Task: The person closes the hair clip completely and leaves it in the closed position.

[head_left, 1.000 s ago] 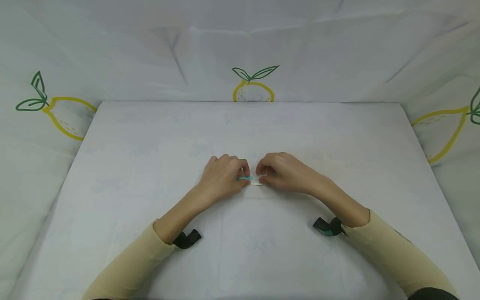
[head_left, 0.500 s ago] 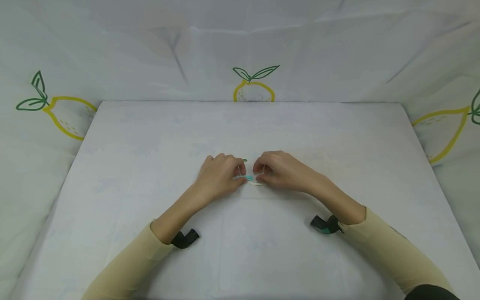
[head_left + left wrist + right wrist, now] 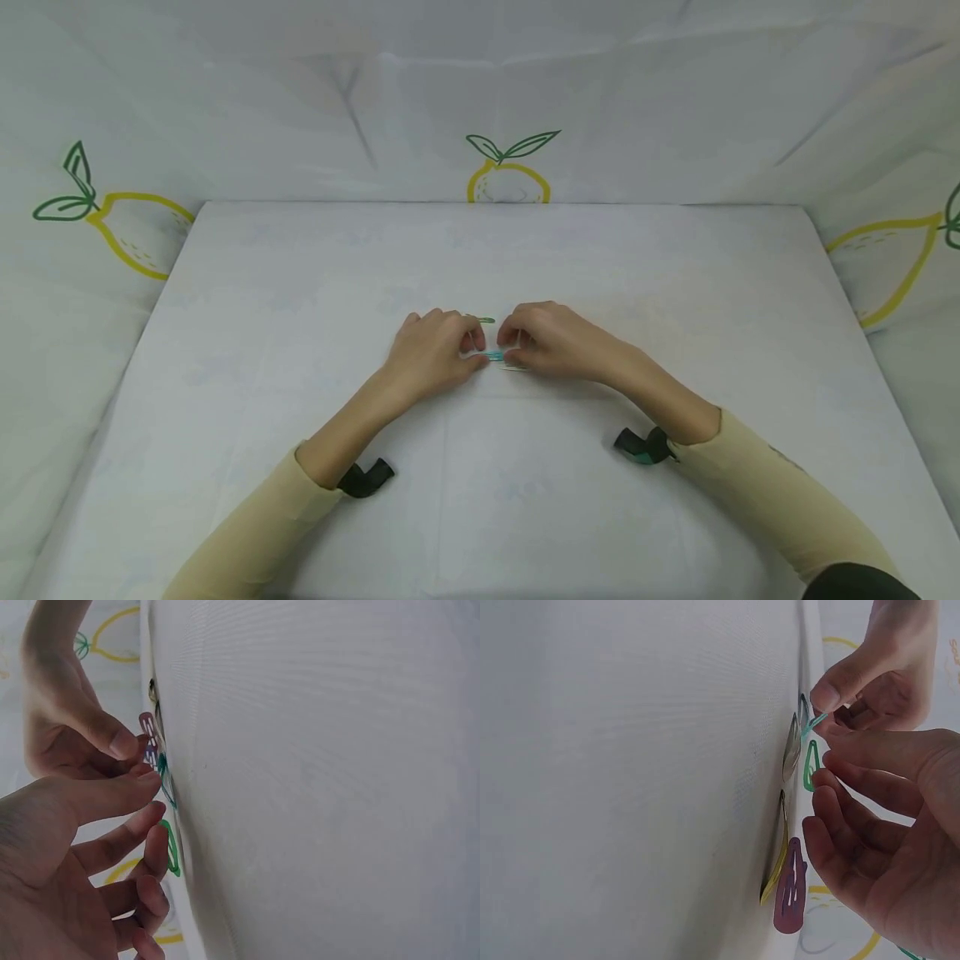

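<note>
My left hand (image 3: pixel 435 354) and right hand (image 3: pixel 562 342) face each other over the table, fingertips close together and loosely bent. Between them lies a teal snap hair clip (image 3: pixel 494 356). The left thumb is by its left end, with a gap between thumb and forefinger. My right thumb and forefinger come near its right end; whether they touch it I cannot tell. A green hair clip (image 3: pixel 811 766) lies just beyond the fingertips. Silver hair clip (image 3: pixel 792 750), yellow hair clip (image 3: pixel 776 862) and purple hair clip (image 3: pixel 790 892) lie near the right hand, mostly hidden by it in the head view.
A white cloth covers the table (image 3: pixel 480 483). White cloth walls with lemon drawings (image 3: pixel 508 179) stand behind and at both sides. Dark wrist mounts (image 3: pixel 365 479) hang beneath the beige sleeves (image 3: pixel 247 525).
My left hand has drawn back to the left, away from the teal hair clip. The right hand has shifted left towards it. More of the green hair clip shows.
</note>
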Motion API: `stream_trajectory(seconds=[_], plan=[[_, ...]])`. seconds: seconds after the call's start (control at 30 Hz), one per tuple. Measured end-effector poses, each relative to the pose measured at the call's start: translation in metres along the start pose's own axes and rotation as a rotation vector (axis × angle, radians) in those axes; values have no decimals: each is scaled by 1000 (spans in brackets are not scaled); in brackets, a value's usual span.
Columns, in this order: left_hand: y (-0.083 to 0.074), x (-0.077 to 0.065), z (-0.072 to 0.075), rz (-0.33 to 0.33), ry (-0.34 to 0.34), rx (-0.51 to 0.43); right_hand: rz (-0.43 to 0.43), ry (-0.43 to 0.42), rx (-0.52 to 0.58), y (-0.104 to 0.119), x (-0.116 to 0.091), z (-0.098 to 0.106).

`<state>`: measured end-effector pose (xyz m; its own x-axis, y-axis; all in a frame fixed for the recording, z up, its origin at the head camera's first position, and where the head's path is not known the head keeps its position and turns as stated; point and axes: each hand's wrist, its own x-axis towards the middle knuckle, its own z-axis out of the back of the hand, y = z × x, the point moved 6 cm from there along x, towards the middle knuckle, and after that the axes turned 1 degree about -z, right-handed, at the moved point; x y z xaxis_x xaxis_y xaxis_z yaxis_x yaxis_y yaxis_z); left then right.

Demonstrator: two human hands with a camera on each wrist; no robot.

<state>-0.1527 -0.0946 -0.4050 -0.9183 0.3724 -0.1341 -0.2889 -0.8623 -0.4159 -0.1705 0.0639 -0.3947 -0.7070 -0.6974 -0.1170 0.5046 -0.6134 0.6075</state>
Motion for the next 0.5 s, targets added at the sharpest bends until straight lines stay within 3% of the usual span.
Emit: stream_trajectory(seconds=[0.5], plan=[[8,-1,-2,1,20,-41,-20,61,8,0,7,-7]])
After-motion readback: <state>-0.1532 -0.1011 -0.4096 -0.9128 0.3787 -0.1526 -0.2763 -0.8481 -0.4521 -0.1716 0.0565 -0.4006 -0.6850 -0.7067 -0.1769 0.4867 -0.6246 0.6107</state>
